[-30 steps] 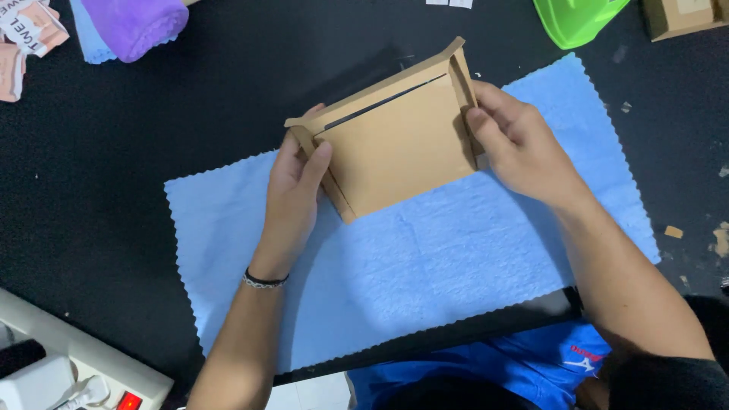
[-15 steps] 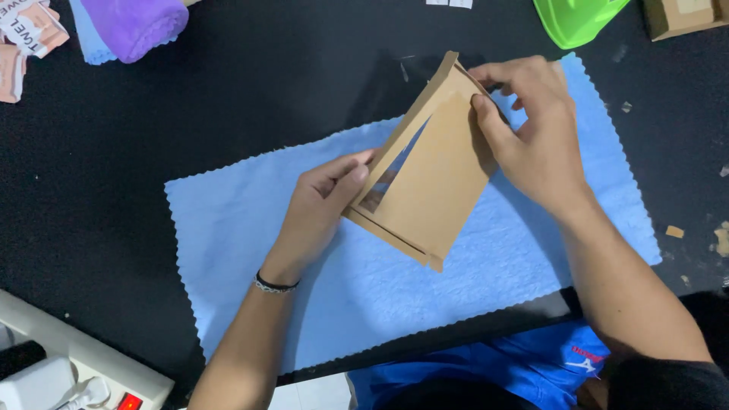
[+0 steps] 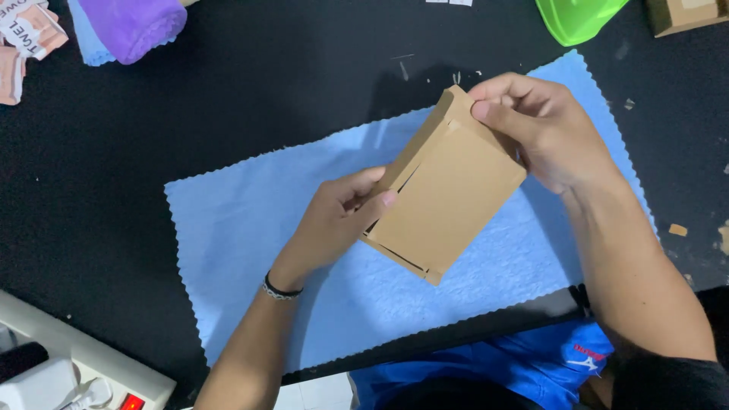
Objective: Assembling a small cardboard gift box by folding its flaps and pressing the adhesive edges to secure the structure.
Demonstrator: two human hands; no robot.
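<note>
**Both hands hold a cardboard box above a blue cloth**

The cardboard box (image 3: 448,186) is brown, flat and partly folded, and it is held tilted in the air over the middle of the blue cloth (image 3: 250,250) — one narrow end points up and away from the person, the other down toward them. Dark slits show along its lower left edge, where flaps do not quite meet.

The left hand (image 3: 338,220) grips the box at its lower left side: the thumb lies across the broad brown face, and the other fingers curl behind the edge, closed firmly on the cardboard. A thin dark bracelet (image 3: 281,289) circles that wrist. The right hand (image 3: 543,129) has the upper end of the box, thumb pressed on the front face near the top corner and the fingers wrapped round the back, so this hand too is closed on the box.

The blue cloth has a wavy cut edge and lies spread flat on a black table (image 3: 250,99). Beyond the cloth's far left corner sit a rolled purple towel (image 3: 133,26) (a pale blue one is tucked beneath it) and some paper labels (image 3: 26,38). Past the cloth's far right corner stands a green plastic container (image 3: 577,19), and further right another small cardboard box (image 3: 683,14). Near the cloth's near left corner is a white power strip (image 3: 83,368) with a red switch.
</note>
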